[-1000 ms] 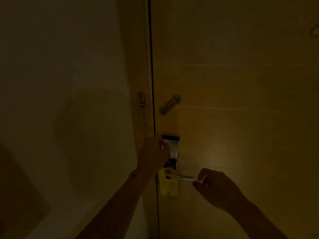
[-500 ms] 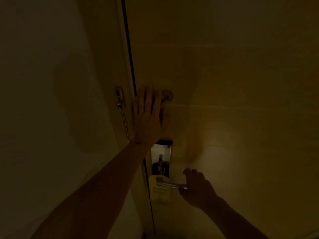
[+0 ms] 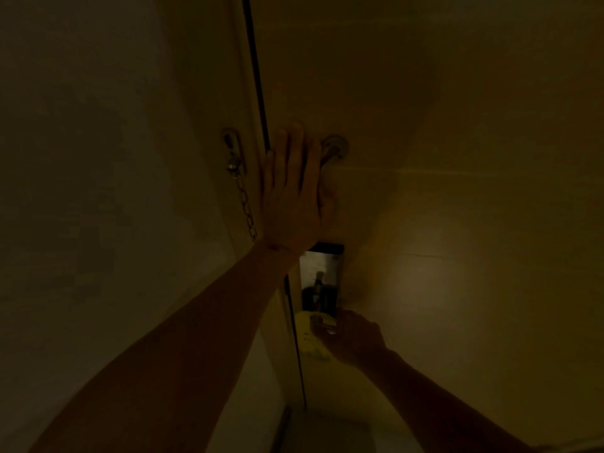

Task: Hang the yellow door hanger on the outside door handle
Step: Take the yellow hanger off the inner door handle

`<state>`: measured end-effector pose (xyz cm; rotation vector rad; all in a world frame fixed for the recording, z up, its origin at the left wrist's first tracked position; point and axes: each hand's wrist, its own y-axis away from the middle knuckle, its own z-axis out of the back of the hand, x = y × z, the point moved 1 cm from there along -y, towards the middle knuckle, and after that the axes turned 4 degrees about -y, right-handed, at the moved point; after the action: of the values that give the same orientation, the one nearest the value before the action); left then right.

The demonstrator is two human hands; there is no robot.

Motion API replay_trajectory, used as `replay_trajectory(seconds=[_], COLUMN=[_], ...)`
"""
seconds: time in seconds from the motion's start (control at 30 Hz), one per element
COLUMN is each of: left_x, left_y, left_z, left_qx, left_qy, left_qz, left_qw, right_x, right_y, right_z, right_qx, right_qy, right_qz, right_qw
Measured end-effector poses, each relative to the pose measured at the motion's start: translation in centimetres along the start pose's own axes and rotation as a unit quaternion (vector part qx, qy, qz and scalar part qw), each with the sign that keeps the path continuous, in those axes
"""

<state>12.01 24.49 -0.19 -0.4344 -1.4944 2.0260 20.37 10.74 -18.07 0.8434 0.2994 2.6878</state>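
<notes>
The left hand (image 3: pixel 291 194) lies flat, fingers spread, on the door (image 3: pixel 457 191) (dimly lit), while the right hand (image 3: pixel 354 338) grips the door handle (image 3: pixel 322 323) carrying the yellow door hanger (image 3: pixel 309 338).

Dim hotel-style room entrance, seen from inside.

A plain wooden door (image 3: pixel 457 191) meets its frame beside a pale wall (image 3: pixel 81 158). A security chain (image 3: pixel 245 207) hangs from a frame-mounted plate, a tall metal lock plate (image 3: pixel 322 266) carries a lever handle (image 3: pixel 322 323), and a yellow door hanger (image 3: pixel 310 343) hangs there, as guest rooms have.
</notes>
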Motion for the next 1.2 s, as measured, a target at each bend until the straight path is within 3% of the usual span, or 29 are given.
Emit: replay_trajectory(seconds=[0.13,0.43,0.6,0.7,0.87,1.0,1.07,1.2], left_x=[-0.1,-0.2,-0.3,-0.3,-0.3,-0.2,-0.2,-0.5], left_y=[-0.1,-0.3,-0.2,-0.3,-0.2,-0.1,0.0,-0.2], left_z=[0.0,0.1,0.3,0.5,0.9,0.6,0.5,1.3], left_qx=[0.007,0.001,0.01,0.016,0.026,0.027,0.029,0.056], left_qy=[0.0,-0.006,-0.013,-0.01,-0.011,-0.015,-0.013,-0.002], left_qz=[0.004,0.002,0.003,0.001,-0.001,0.007,0.01,0.03], left_qw=[1.0,1.0,1.0,1.0,1.0,0.999,0.999,0.998], right_x=[1.0,-0.5,-0.3,0.6,0.1,-3.8,-6.3,-9.4], right_y=[-1.1,-0.2,0.3,0.0,-0.5,0.0,0.5,2.6], right_z=[-0.8,1.2,3.1,4.1,6.3,8.0,8.5,8.9], right_qx=[-0.019,-0.069,-0.106,-0.077,0.019,0.069,0.06,-0.045], right_qy=[0.058,-0.028,0.095,0.17,0.322,0.283,0.259,0.127], right_qz=[0.028,0.209,0.358,0.44,0.394,0.313,0.284,0.206], right_qw=[0.998,0.975,0.923,0.878,0.86,0.904,0.921,0.969])
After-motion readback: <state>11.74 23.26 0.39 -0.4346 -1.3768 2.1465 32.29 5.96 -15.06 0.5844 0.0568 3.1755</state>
